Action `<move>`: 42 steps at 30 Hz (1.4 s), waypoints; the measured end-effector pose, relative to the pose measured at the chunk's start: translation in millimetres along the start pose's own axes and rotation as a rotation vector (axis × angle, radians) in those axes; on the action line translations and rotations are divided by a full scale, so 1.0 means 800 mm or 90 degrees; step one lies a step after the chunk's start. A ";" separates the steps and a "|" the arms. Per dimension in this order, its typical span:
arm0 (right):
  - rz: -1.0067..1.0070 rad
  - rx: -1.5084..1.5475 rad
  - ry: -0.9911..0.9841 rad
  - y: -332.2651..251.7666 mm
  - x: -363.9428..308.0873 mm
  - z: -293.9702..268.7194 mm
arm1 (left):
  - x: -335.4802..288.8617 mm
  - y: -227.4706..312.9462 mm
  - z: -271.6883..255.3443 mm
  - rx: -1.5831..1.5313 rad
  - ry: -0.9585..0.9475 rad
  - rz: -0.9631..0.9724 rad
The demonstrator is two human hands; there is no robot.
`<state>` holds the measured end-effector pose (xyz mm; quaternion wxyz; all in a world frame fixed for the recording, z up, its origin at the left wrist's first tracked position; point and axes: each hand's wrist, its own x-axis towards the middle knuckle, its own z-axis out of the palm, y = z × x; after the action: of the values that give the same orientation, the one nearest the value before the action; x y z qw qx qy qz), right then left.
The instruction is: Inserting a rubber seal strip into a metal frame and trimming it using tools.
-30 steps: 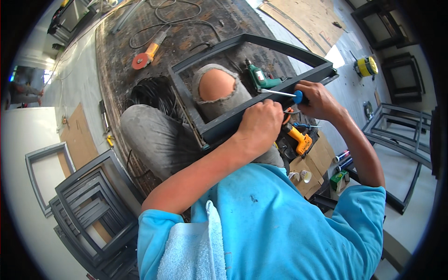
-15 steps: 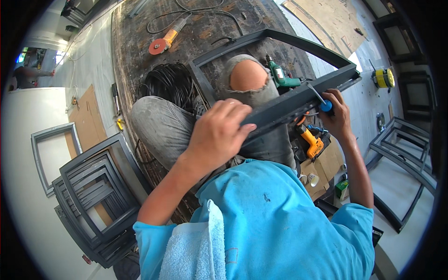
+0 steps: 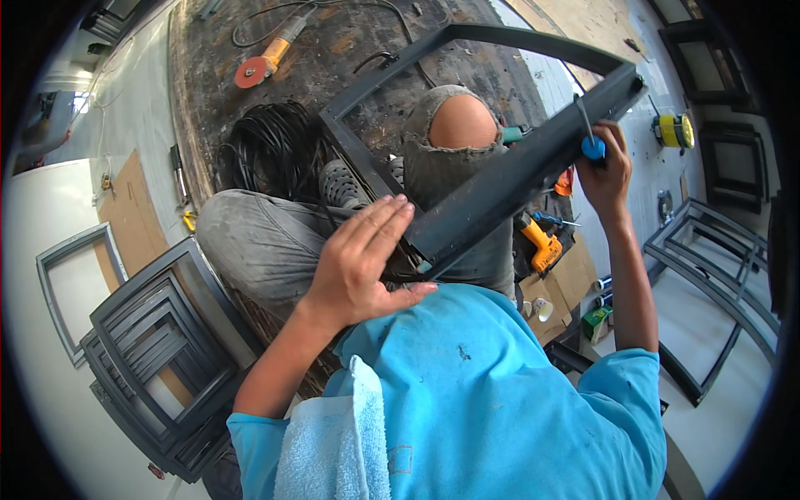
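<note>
A dark grey metal frame (image 3: 500,179) rests tilted across my lap, its wide near bar running from my belly up to the right. My left hand (image 3: 357,258) is at the bar's lower left corner, fingers stretched along the frame and thumb apart, not wrapped round it. At the upper right end, my right hand (image 3: 607,171) grips a screwdriver (image 3: 593,148) by its blue handle. Its thin shaft lies across the bar's face; where the tip bears is hard to make out. A green drill (image 3: 513,134) is mostly hidden behind the bar.
An angle grinder (image 3: 265,62) with a red disc and a coil of black cable (image 3: 271,148) lie on the worn board. A yellow drill (image 3: 542,246) sits right of my leg. Stacked frames (image 3: 158,333) stand at left; a yellow-black spool (image 3: 673,132) is at right.
My left hand has slid off the bar's top toward its lower left corner, its fingers straightening. The frame has tipped and risen at the right, hiding more of the green drill.
</note>
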<state>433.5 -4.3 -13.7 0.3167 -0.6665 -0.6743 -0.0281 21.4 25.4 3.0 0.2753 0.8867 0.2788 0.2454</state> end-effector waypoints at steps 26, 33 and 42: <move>0.060 0.094 -0.016 -0.006 0.089 0.013 | 0.063 -0.126 -0.012 -0.252 -0.124 -0.230; 0.048 0.045 0.004 -0.009 0.090 -0.002 | 0.055 -0.277 0.072 -0.259 -0.232 -0.312; 0.105 0.054 -0.055 0.003 0.070 -0.003 | 0.072 -0.430 0.071 0.005 0.039 -0.653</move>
<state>441.7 44.3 13.0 0.3163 -0.7064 -0.6308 0.0553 -27.0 279.6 -237.3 0.3485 0.6293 0.6869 0.1033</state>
